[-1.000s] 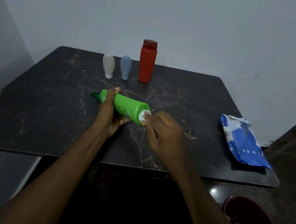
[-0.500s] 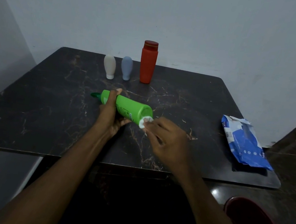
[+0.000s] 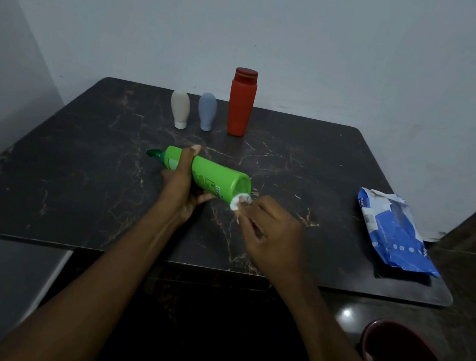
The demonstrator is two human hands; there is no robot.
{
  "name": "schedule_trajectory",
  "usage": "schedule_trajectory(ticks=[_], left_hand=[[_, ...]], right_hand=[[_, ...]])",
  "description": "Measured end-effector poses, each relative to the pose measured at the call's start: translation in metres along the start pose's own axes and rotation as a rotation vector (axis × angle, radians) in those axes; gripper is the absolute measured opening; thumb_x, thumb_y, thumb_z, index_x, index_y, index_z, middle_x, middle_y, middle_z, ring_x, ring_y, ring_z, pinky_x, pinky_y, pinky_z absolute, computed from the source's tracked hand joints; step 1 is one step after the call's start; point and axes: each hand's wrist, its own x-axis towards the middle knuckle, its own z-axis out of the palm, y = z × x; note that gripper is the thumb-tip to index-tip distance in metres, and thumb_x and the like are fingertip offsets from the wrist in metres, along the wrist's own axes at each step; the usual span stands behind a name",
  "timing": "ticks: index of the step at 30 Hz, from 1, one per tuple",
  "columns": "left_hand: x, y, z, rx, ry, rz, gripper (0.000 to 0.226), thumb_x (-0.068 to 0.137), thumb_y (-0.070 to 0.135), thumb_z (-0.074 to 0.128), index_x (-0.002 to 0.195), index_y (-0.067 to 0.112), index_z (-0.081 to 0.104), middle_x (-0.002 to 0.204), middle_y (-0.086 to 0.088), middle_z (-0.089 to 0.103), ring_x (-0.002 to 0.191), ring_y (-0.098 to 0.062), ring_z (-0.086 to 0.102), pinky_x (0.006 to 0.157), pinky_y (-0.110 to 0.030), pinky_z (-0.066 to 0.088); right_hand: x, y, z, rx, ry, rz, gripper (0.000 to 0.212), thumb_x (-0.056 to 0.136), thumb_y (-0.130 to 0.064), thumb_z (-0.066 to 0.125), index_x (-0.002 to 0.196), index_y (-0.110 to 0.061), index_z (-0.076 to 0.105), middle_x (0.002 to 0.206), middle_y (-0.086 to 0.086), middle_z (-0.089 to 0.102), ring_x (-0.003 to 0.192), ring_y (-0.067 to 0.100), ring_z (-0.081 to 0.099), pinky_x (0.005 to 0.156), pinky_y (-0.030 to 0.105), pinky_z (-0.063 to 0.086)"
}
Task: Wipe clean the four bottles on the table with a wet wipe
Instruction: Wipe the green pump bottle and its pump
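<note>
left hand [image 3: 180, 186] grips one green bottle [image 3: 219, 178], right hand [image 3: 273, 235] pinches one wipe [image 3: 239, 204] — three bottles [image 3: 207, 111] stand.

Both arms are showing bare: the left forearm [image 3: 118, 255] and the right forearm [image 3: 318, 321] are running uncovered from the near frame edge to the wrists. The left hand [image 3: 180, 185] and the right hand [image 3: 271, 239] are showing bare too. The left thumb nail [image 3: 195, 147] is showing trimmed short; dim light is hiding finer detail.
</note>
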Motion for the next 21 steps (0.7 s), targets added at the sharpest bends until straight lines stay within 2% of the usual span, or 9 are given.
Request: schedule_trajectory(ticks=[3,5,7,10,12,15,18,21], left_hand=[[-0.001,-0.002,0.003,0.027,-0.013,-0.005,0.068,0.085,0.046,0.076,0.137,0.021,0.04,0.12,-0.006,0.063,0.104,-0.022,0.068,0.055,-0.038,0.06],[-0.003,-0.003,0.003,0.04,-0.044,0.002,0.065,0.088,0.043,0.074,0.138,0.023,0.038,0.115,-0.004,0.061,0.102,-0.021,0.067,0.054,-0.038,0.06],[-0.004,-0.003,-0.001,0.026,-0.095,0.004,0.061,0.089,0.037,0.073,0.138,0.024,0.039,0.112,-0.004,0.059,0.099,-0.021,0.066,0.059,-0.041,0.061],[-0.006,-0.003,-0.008,-0.061,-0.242,-0.001,0.064,0.08,0.029,0.079,0.133,0.025,0.044,0.12,-0.011,0.055,0.104,-0.031,0.064,0.076,-0.052,0.06],[-0.009,0.0,-0.008,-0.11,-0.365,0.008,0.064,0.075,0.021,0.077,0.129,0.026,0.043,0.122,-0.015,0.052,0.107,-0.043,0.067,0.085,-0.062,0.057],[-0.017,0.012,0.004,-0.111,-0.529,0.072,0.068,0.08,0.006,0.067,0.138,0.025,0.038,0.125,-0.019,0.055,0.114,-0.05,0.066,0.097,-0.071,0.049],[-0.021,0.028,0.021,-0.067,-0.641,0.134,0.073,0.085,0.0,0.056,0.152,0.021,0.034,0.14,-0.028,0.054,0.123,-0.049,0.062,0.103,-0.066,0.048],[-0.023,0.04,0.04,-0.023,-0.72,0.171,0.062,0.092,0.002,0.056,0.151,0.004,0.038,0.142,-0.03,0.055,0.128,-0.044,0.059,0.107,-0.058,0.048]], right_hand=[[-0.001,0.013,-0.014,-0.128,-0.079,0.022,0.015,0.092,-0.016,0.068,0.106,-0.016,0.073,0.084,-0.004,0.057,0.072,0.011,0.051,0.056,0.027,0.046],[0.003,0.021,-0.022,-0.128,-0.115,0.106,0.013,0.094,-0.022,0.067,0.105,-0.019,0.074,0.084,-0.008,0.054,0.075,0.009,0.049,0.059,0.024,0.043],[0.01,0.028,-0.027,0.035,-0.074,0.3,0.011,0.091,-0.024,0.07,0.1,-0.022,0.075,0.089,-0.009,0.056,0.081,0.008,0.053,0.067,0.021,0.045],[0.023,0.034,-0.03,0.323,0.039,0.528,0.014,0.083,-0.014,0.078,0.097,-0.017,0.078,0.1,-0.005,0.067,0.091,0.004,0.064,0.08,0.015,0.049],[0.033,0.034,-0.031,0.517,-0.004,0.657,0.013,0.084,-0.009,0.077,0.096,-0.014,0.077,0.105,0.0,0.072,0.093,0.011,0.069,0.084,0.024,0.057],[0.05,0.028,-0.031,0.842,-0.222,0.862,0.013,0.091,-0.01,0.069,0.103,-0.007,0.073,0.11,0.008,0.073,0.096,0.021,0.072,0.083,0.043,0.061],[0.065,0.028,-0.03,0.957,-0.379,0.855,0.017,0.095,-0.013,0.063,0.11,-0.005,0.067,0.107,0.008,0.073,0.097,0.025,0.067,0.091,0.059,0.054],[0.08,0.033,-0.034,1.046,-0.465,0.783,0.02,0.094,-0.018,0.064,0.11,-0.006,0.064,0.107,0.014,0.067,0.099,0.031,0.059,0.094,0.067,0.044]])
